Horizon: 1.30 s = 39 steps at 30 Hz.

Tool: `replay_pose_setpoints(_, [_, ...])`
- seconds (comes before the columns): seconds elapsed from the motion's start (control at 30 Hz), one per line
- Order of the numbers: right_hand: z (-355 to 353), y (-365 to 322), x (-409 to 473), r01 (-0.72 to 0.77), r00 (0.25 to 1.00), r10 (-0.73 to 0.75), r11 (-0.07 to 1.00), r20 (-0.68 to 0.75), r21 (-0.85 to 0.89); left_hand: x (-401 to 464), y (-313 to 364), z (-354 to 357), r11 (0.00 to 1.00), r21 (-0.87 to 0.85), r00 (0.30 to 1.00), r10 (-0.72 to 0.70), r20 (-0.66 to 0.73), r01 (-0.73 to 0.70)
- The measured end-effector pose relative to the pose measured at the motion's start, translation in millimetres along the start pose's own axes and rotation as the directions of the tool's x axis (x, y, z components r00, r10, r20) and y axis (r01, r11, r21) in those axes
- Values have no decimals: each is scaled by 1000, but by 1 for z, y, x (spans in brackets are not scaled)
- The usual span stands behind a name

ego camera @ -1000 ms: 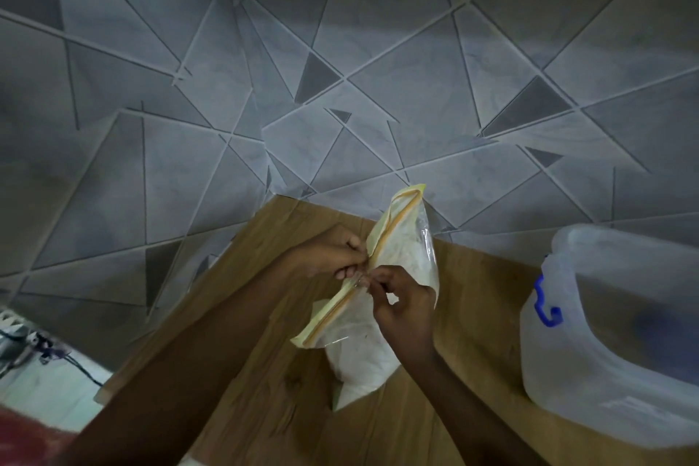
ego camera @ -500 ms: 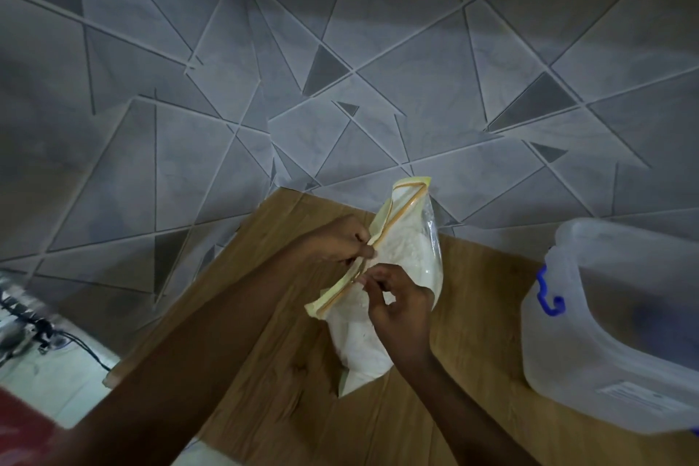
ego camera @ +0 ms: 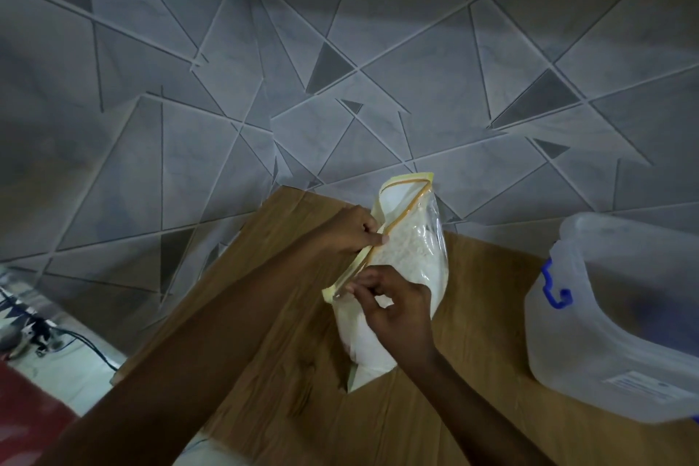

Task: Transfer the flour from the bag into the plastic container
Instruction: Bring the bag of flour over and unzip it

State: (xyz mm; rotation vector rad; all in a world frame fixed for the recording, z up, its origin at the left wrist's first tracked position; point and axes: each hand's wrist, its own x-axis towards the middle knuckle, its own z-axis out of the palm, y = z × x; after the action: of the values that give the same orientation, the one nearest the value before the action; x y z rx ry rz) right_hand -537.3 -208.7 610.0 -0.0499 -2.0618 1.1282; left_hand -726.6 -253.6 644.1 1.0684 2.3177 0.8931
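Note:
A clear zip bag of white flour (ego camera: 408,261) stands upright on the wooden table (ego camera: 287,382), its yellow zip strip running from upper right to lower left. My left hand (ego camera: 351,229) pinches the left lip of the strip near its middle. My right hand (ego camera: 397,308) pinches the near lip lower down. The far end of the mouth gapes apart in a loop. A translucent plastic container (ego camera: 620,318) with a blue latch (ego camera: 554,289) sits to the right of the bag, apart from both hands.
A grey wall with triangle patterns (ego camera: 340,68) rises right behind the table. Off the table's left edge lies a white floor with dark cables (ego camera: 45,333) and a red patch in the corner.
The zip has parted further at the far end, and the bag stands more upright. My hands have spread slightly along the strip. The camera tilted, so everything sits lower in view.

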Motion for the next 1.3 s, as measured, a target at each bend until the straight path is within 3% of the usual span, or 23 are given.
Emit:
replay_pose_setpoints(0.2, [-24, 34, 37, 7, 998, -16, 987, -53, -158, -31, -6, 1, 998, 9, 998, -60, 1, 60])
replay_pose_setpoints(0.3, [-28, 68, 66, 25, 996, -2, 960, 85, -278, -50, -6, 4, 996, 60, 996, -65, 61, 62])
replay_pose_setpoints(0.37, [-25, 84, 88, 112, 966, 3, 896, 259, -431, -60, -10, 6, 994, 79, 993, -85, 80, 79])
replay_pose_setpoints(0.5, [-24, 88, 133, 362, 775, 184, 656, 605, -662, -73, -13, 8, 992, 126, 998, 13, 59, -21])
replay_pose_setpoints(0.6, [-23, 84, 157, 597, 622, 221, 486, 751, -638, -80, -11, 5, 979, 185, 994, 66, 91, -81])
replay_pose_setpoints(0.7, [-18, 88, 176, 716, 478, 274, 428, 834, -551, -83, -14, 3, 979, 188, 990, 49, 135, -74])
replay_pose_setpoints(0.8, [-13, 103, 186, 747, 380, 306, 455, 873, -485, -82, -19, 4, 986, 159, 989, 25, 146, -48])
replay_pose_setpoints(0.9, [-9, 116, 187, 659, 377, 339, 556, 862, -507, -80, -18, 7, 990, 140, 994, -1, 105, -14])
replay_pose_setpoints(1.0, [-12, 120, 184, 638, 398, 361, 551, 843, -537, -79, -21, 13, 980, 197, 1000, -27, -11, 29])
replay_pose_setpoints(1.1, [-21, 121, 179, 619, 455, 333, 548, 826, -562, -84, -13, 15, 967, 247, 988, -31, -149, 68])
replay_pose_setpoints(1.3, [-50, 119, 169, 553, 576, 245, 586, 779, -593, -76, 12, 20, 929, 367, 973, 44, -228, 44])
